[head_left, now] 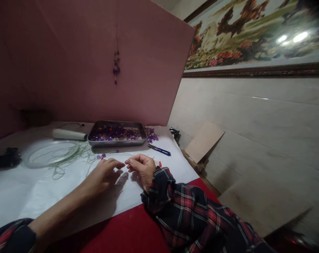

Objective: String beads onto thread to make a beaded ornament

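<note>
Two bare hands nearly meet above a white-covered bench (61, 191), the left hand (106, 173) loosely curled, the right hand's (145, 170) fingertips drawn close; whether either's fingers grip anything (fine thread would barely show) cannot be told. Purple beads (103, 155) lie just beyond the left hand, near a bead-filled metal tray (117, 143), with blue-handled snips (159, 150) to the right.

From my end of the feed, I can't read any text, label, brand, number or sign.
</note>
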Tool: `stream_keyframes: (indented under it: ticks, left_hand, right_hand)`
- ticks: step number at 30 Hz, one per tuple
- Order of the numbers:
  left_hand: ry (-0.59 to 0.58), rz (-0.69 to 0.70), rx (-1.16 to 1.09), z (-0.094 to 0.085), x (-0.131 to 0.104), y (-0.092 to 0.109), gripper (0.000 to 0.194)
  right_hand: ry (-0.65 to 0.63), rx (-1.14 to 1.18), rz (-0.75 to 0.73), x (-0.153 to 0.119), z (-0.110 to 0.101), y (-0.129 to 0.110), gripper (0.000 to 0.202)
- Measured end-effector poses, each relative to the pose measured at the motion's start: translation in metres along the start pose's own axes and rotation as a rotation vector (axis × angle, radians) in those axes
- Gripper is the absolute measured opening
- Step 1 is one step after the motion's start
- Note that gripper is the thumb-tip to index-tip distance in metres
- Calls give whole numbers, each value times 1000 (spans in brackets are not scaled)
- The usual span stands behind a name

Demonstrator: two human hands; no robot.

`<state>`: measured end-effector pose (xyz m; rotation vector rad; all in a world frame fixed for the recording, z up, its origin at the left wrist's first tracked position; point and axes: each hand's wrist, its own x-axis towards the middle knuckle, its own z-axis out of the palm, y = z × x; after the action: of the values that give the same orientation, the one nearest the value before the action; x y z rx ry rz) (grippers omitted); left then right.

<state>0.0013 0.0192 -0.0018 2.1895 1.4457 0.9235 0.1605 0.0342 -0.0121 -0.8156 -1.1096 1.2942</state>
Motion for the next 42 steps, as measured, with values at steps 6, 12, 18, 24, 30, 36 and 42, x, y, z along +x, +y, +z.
stream_keyframes:
  ticks: [6,12,18,24,30,36,42]
  left_hand:
    - [-72,73,-79,5,6,-6,15]
    - [-184,-55,-312,-3,3,2,12]
    - [-276,-205,-563,-3,-1,10,22]
    - [-269,-284,-695,-2,1,4,30]
    - [-156,-360,-569,2,-2,1,33]
    - [-89,-265,-364,-11,-2,8,21]
    - [-43,-136,-200,-20,0,13,27]
  right_hand:
    - [-27,25,6,-1,0,-2,18]
    - [-26,86,40,-1,0,-6,17]
    - [1,193,42,-2,3,-11,16]
    - [13,282,45,-1,3,-17,14]
    - [16,334,51,-1,4,-21,14]
    - [6,298,57,-2,5,-23,14]
    - [-33,151,48,-2,4,-19,16]
